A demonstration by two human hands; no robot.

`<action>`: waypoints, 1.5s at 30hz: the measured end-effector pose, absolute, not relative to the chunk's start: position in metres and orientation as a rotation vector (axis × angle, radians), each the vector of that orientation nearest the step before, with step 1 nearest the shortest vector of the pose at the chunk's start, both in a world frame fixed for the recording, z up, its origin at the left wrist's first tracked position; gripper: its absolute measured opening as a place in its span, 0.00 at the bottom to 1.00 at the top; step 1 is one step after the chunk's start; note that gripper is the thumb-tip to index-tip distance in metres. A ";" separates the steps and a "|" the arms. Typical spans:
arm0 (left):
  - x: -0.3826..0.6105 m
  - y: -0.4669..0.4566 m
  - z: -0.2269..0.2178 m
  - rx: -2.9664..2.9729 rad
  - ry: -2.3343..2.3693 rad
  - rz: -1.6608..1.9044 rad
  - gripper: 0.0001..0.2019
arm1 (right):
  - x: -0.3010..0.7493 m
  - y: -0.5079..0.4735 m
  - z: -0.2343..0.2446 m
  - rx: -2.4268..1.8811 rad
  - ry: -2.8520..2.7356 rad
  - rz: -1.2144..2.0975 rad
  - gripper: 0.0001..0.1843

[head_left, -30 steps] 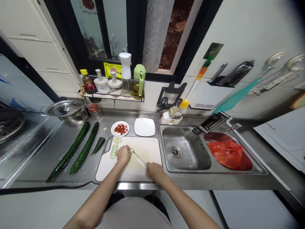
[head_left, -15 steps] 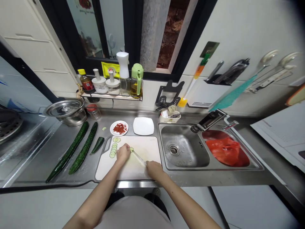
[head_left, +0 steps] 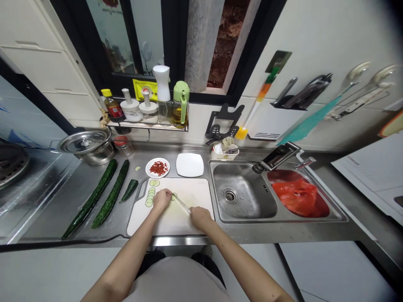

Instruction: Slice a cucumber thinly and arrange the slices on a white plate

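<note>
- From my remote seat, the hardest part to make out is the left hand's (head_left: 162, 199) fingertips: small, turned away and crowded against the knife's (head_left: 181, 203) tip.
- The knife handle is hidden inside the right hand (head_left: 200, 219); only the pale, narrow blade shows, slanting up and to the left.
- One round cucumber slice (head_left: 174, 196) sits on the cutting board (head_left: 197, 191) at the blade's tip, partly covered by it; I can't tell whether the slice is attached to anything under the fingers.
- The right hand is closed firmly around the handle, low on the board's right half.
- The left hand is curled, palm down, near the board's middle; I can't tell whether it grips anything or only rests there.
- Just left of it, a row of overlapping cucumber slices (head_left: 150, 197) lies on the board, pale green with dark rims.
- Two long whole cucumbers (head_left: 91, 199) and a short cucumber piece (head_left: 129, 191) lie on the steel counter (head_left: 47, 209), left of the board.
- A white appliance (head_left: 374, 172) is cut off at the right edge, a dark stove part (head_left: 12, 165) at the left.
</note>
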State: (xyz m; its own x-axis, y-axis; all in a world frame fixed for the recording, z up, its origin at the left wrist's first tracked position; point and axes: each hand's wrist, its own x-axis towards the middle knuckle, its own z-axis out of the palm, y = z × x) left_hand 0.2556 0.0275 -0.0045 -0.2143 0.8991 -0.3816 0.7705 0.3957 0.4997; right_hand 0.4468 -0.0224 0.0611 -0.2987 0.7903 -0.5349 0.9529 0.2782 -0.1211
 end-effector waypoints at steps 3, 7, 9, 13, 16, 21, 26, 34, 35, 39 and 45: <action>0.255 0.028 -0.004 1.421 2.029 0.265 0.10 | 0.447 -0.023 0.062 1.566 2.177 -0.604 0.17; 0.254 0.029 -0.004 1.424 2.020 0.263 0.10 | 0.449 -0.024 0.064 1.562 2.180 -0.591 0.18; 0.253 0.029 -0.003 1.423 2.019 0.261 0.11 | 0.449 -0.024 0.065 1.560 2.179 -0.592 0.18; 0.253 0.030 -0.004 1.410 2.021 0.264 0.11 | 0.448 -0.025 0.066 1.581 2.179 -0.604 0.18; 0.253 0.031 -0.005 1.392 2.022 0.277 0.11 | 0.454 -0.027 0.068 1.600 2.162 -0.622 0.17; 0.251 0.032 -0.008 1.336 2.013 0.319 0.08 | 0.478 -0.032 0.071 1.669 2.161 -0.671 0.17; 0.252 0.033 -0.010 1.287 1.978 0.362 0.08 | 0.498 -0.037 0.070 1.788 2.110 -0.697 0.17; 0.256 0.040 -0.009 1.298 2.010 0.358 0.10 | 0.505 -0.041 0.063 1.852 2.107 -0.723 0.17; 0.256 0.040 -0.008 1.300 2.018 0.355 0.11 | 0.505 -0.041 0.062 1.852 2.099 -0.733 0.16; 0.255 0.034 -0.005 1.296 2.023 0.345 0.09 | 0.504 -0.041 0.059 1.840 2.093 -0.762 0.16; 0.247 0.012 -0.001 1.293 2.007 0.376 0.06 | 0.499 -0.038 0.054 1.781 2.136 -0.745 0.17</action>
State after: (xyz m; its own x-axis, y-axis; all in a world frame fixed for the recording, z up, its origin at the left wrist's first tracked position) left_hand 0.2467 0.0121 -0.0010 -0.2480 0.8801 -0.4049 0.6738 0.4570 0.5806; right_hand 0.4990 -0.0383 0.0541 -0.2136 0.8347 -0.5076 0.9693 0.1163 -0.2166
